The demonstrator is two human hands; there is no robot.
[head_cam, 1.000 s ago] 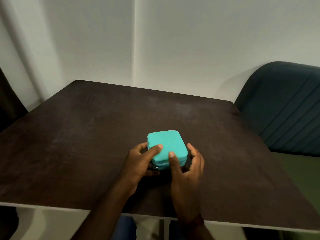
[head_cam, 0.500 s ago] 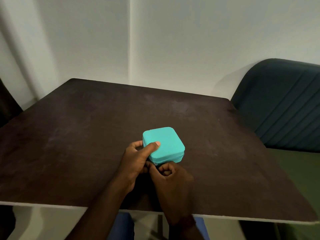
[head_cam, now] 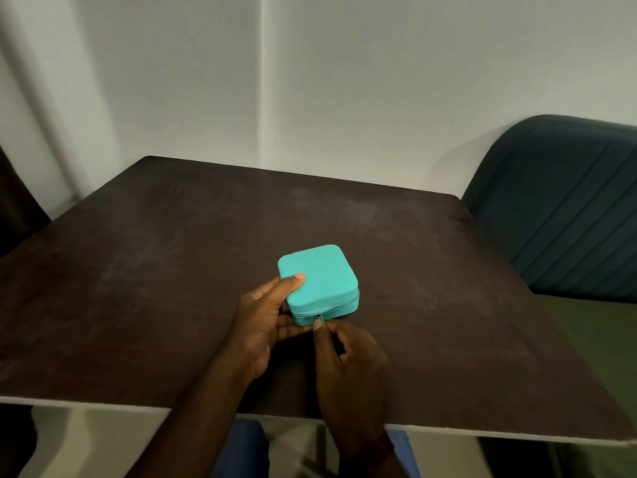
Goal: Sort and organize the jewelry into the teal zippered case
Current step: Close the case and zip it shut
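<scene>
A small teal zippered case [head_cam: 320,277] with rounded corners lies shut on the dark table [head_cam: 155,270], near its front middle. My left hand [head_cam: 263,315] grips the case's left side, thumb resting on the lid and fingers under the front edge. My right hand [head_cam: 348,353] is at the case's front wall, thumb and forefinger pinching the small metal zipper pull [head_cam: 319,318]. No jewelry is visible; the inside of the case is hidden.
A dark teal padded chair [head_cam: 565,208] stands at the table's right side. A pale wall rises behind the far edge. A dark chair back [head_cam: 17,201] shows at the far left. The table's near edge [head_cam: 103,407] runs just below my wrists.
My right hand left the top of the case, curled in at the front wall and took hold of the zipper pull, which now sits further right along the front. The left hand kept its grip.
</scene>
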